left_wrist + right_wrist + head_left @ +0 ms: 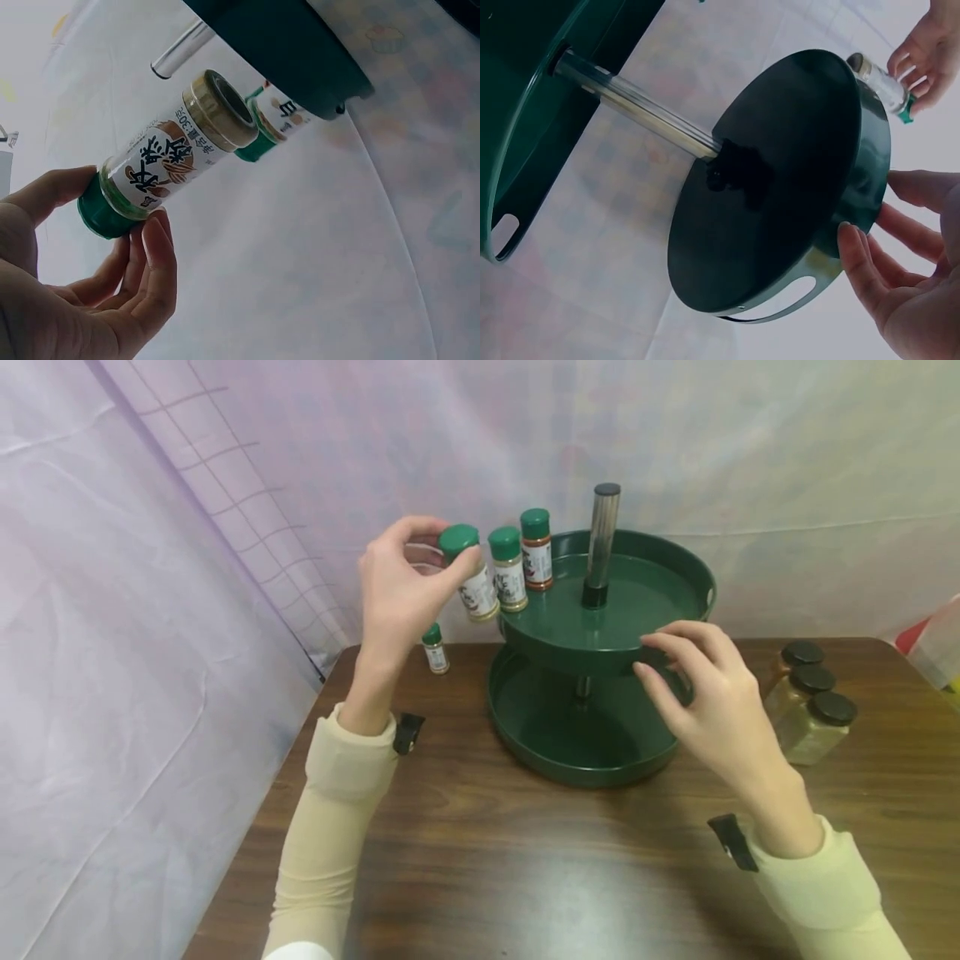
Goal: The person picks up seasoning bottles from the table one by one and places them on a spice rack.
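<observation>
In the head view my left hand (401,585) pinches a spice bottle (478,593) by its green cap, tilted beside the upper tray's left rim. The left wrist view shows its white label (161,161) and its base pointing toward the tray. Two more green-capped bottles, one pale (510,583) and one reddish (537,560), stand on the upper tray (637,585) of a dark green two-tier rack. My right hand (712,702) holds that tray's front right rim between thumb and fingers, as the right wrist view shows at the tray's wall (874,150).
A small green-capped bottle (436,652) stands on the wooden table (465,852) left of the lower tray (592,772). Several black-lidded jars (813,735) stand at the right. A metal post (602,539) rises from the upper tray. Pale curtains hang behind and at the left.
</observation>
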`<state>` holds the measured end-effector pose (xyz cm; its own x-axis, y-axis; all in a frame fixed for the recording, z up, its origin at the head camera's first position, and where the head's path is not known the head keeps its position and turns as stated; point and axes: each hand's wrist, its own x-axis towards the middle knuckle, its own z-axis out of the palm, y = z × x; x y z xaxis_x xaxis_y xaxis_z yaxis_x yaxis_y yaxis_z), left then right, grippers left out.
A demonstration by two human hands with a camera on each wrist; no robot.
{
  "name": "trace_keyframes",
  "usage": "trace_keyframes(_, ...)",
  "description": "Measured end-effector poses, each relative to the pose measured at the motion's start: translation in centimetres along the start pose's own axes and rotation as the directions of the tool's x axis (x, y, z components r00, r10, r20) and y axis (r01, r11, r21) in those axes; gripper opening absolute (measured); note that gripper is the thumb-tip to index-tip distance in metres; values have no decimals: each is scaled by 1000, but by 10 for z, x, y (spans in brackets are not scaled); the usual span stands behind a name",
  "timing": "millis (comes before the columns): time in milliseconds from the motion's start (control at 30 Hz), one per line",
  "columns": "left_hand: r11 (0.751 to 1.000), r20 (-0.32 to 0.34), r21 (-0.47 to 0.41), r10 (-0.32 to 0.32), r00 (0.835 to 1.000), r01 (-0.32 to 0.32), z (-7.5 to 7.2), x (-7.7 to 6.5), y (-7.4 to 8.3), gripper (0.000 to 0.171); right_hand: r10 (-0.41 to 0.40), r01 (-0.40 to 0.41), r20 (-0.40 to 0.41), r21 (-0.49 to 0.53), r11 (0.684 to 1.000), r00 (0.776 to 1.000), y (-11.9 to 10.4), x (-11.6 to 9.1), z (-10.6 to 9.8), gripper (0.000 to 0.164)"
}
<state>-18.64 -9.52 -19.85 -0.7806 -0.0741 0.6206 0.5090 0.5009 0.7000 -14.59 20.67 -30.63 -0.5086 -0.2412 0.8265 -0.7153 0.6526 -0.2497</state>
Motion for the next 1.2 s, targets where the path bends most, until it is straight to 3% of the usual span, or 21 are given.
trace_keyframes(600, 999, 37, -44, 11, 999, -9, 23, 10, 7, 35, -16, 17, -9, 19, 1000, 1000, -9, -1, 2, 35)
trace_keyframes(1200, 1000, 74, -5, 2, 997, -2, 40, 10, -15, 35, -34, 35, -12, 45, 998, 999, -17, -4, 9, 34)
